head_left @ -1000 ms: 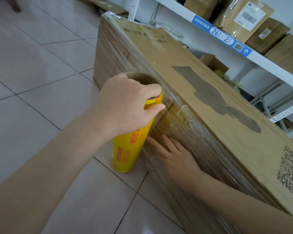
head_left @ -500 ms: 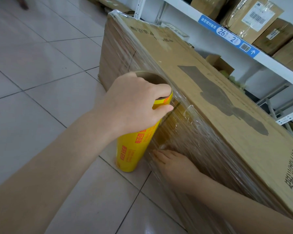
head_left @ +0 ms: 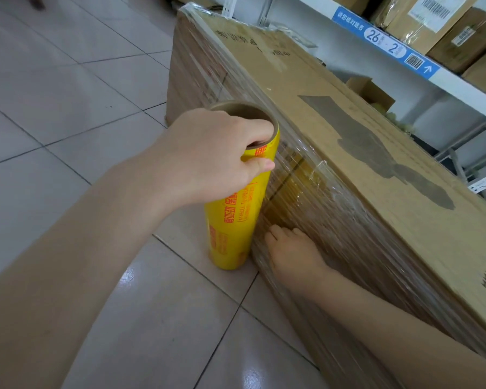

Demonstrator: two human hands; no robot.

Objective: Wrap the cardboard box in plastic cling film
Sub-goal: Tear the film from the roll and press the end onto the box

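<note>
Head view. Pale glossy floor tiles [head_left: 68,80] with dark grout lines spread from 7 to 11 o'clock. A long cardboard box [head_left: 334,108] lies on them, running from 12 o'clock down to 4 o'clock. Its top face is bare, with a grey patch and printed characters. Cling film [head_left: 334,209] covers the long side facing you and laps over the top edge, wrinkled in places. A white shelf rack [head_left: 460,91] stands behind the box from 1 to 3 o'clock, carrying a blue label [head_left: 387,43] and brown parcels [head_left: 432,21].

Your left hand [head_left: 216,155] grips the top end of the yellow roll [head_left: 233,220]. One finger hooks over the rim into the cardboard core and the thumb presses on the outside. The roll stands near upright, just beside the wrapped side of the box. You cannot tell whether its lower end touches the tile.

Your right hand [head_left: 295,254] sits at 3 o'clock of the roll's foot, low on the wrapped side. Its fingers are straight and close together, pressed flat on the film, holding nothing.

Edges: the box's far corner is at 12 o'clock and its near end runs out of frame at 4 o'clock. Open floor lies at 9 o'clock of the roll. A narrow gap separates box and rack at 2 o'clock.
</note>
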